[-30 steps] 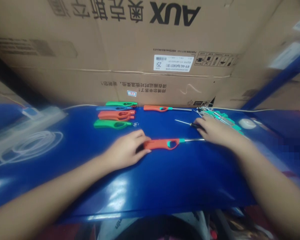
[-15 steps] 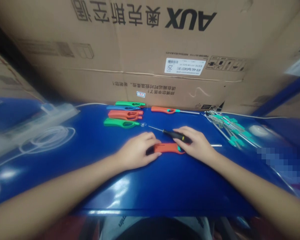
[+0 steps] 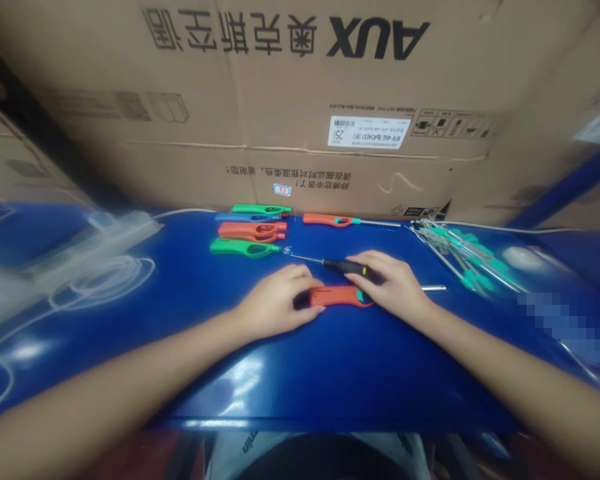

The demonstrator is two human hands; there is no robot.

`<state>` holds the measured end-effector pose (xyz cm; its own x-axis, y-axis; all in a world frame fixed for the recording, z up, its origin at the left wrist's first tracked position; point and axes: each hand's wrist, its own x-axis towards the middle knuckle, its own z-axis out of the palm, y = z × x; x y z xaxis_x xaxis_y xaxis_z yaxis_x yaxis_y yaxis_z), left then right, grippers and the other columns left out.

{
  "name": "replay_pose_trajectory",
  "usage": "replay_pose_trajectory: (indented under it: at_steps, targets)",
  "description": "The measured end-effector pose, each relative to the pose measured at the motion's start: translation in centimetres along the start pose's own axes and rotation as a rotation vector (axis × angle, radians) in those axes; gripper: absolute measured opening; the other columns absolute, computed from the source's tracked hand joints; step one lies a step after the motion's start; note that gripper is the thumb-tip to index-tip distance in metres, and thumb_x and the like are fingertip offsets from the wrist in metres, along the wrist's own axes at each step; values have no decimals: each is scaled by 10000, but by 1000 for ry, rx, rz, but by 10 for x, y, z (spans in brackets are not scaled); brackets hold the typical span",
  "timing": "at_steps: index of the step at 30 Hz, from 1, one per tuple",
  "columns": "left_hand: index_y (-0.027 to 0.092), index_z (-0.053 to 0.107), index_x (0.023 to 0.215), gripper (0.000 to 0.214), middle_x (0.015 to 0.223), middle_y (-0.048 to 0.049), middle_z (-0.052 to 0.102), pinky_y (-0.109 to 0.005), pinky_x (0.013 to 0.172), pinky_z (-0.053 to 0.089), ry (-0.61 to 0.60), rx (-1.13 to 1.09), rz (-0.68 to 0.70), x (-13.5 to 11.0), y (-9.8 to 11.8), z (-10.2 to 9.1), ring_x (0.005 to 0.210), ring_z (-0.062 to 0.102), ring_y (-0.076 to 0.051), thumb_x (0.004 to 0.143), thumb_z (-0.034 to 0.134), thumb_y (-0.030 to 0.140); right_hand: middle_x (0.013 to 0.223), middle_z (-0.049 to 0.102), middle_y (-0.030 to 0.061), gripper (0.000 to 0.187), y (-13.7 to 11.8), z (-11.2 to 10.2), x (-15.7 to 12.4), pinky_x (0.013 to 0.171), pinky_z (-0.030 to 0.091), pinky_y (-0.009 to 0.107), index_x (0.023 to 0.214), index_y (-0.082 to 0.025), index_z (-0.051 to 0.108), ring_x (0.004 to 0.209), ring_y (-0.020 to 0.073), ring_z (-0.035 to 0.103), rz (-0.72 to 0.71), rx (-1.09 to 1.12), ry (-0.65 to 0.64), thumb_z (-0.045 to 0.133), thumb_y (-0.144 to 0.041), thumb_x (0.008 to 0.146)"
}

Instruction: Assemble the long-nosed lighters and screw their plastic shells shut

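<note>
On the glossy blue bench (image 3: 330,373), the orange lighter (image 3: 336,297) lies flat between both hands, its long axis running 9 to 3 o'clock. The left hand (image 3: 275,305) sits at its 9 o'clock end, grip curled down over the butt of the smooth plastic handle. The right hand (image 3: 393,285) covers the teal trigger end at 3 o'clock, and the thin metal nozzle (image 3: 433,289) pokes out beyond it. That same grip is closed round a black-handled screwdriver (image 3: 347,268). Its slim shaft points toward 9 o'clock, just beyond the lighter and roughly parallel to it. Both hands touch the lighter, so neither is nearer. Further off at 11 o'clock, green, orange and blue lighter handles (image 3: 250,231) lie in a row. A complete lighter (image 3: 330,219) lies at 12 and teal-tipped rods (image 3: 463,253) at 2. A cardboard box (image 3: 300,100) walls the back.
</note>
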<state>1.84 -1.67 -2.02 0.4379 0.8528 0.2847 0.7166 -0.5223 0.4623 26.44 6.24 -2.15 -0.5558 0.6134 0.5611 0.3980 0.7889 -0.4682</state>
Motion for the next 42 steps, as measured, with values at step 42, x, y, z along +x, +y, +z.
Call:
replay_pose_trajectory:
  at_steps: [42]
  targets:
    - [181, 788, 901, 74, 860, -28, 769, -237, 686, 508, 251, -395, 1, 0, 16, 5, 749, 651, -125, 883, 742, 237, 838, 751, 33, 313, -32, -27, 6, 579, 619, 247, 899, -206, 557, 593, 129, 700, 580, 995, 226, 663, -500, 905]
